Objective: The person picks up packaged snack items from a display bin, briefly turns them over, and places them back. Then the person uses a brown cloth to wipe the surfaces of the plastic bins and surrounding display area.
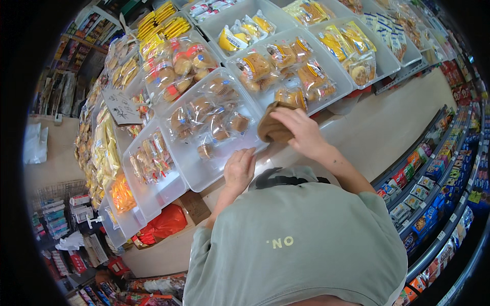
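Note:
My right hand grips a folded brown cloth at the near corner between two translucent plastic bins. My left hand rests on the front rim of the left bin, its fingers close together, and I see nothing held in it. Several individually wrapped small brown cakes lie in that bin, leaving part of its floor bare. Wrapped bread-like pastries fill much of the neighbouring bin, just beyond the cloth.
More bins hold yellow packets, red-marked wrapped buns and orange packets. A handwritten sign stands at the left. A red plastic bag lies below the bins. Stocked snack shelves curve along the right.

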Tool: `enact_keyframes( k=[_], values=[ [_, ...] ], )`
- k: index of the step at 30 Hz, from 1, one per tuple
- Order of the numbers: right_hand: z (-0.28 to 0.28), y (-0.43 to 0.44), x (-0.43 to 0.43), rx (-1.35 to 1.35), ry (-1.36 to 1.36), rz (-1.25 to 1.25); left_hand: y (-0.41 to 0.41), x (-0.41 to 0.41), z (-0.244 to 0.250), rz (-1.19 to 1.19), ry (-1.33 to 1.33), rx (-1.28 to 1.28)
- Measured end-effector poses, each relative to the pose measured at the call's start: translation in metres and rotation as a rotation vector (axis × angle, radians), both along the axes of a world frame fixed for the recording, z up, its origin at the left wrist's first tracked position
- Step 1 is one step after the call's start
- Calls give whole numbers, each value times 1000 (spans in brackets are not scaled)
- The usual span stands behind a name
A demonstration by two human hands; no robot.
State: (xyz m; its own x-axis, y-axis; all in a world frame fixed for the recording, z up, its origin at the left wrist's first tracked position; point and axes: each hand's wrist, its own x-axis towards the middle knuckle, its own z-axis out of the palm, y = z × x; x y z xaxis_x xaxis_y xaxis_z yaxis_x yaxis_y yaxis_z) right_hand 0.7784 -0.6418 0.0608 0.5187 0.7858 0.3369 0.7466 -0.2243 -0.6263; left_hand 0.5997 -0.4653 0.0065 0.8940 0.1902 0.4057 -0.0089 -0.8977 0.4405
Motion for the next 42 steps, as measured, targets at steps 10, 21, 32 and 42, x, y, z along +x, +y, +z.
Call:
enact_keyframes(
  k=[10, 21, 32, 42],
  values=[
    [-8, 89, 20, -196, -161, 70, 21, -30, -12, 16, -68, 10],
    [12, 42, -26, -336, -122, 92, 28, -28, -9, -58, -62, -18],
    [-28, -30, -17, -168, -317, -249, 22, -26, -7, -89, 9, -64],
    [-46, -87, 54, -79, -320, -356, 10, -19, -9, 85, -82, 37]
  ],
)
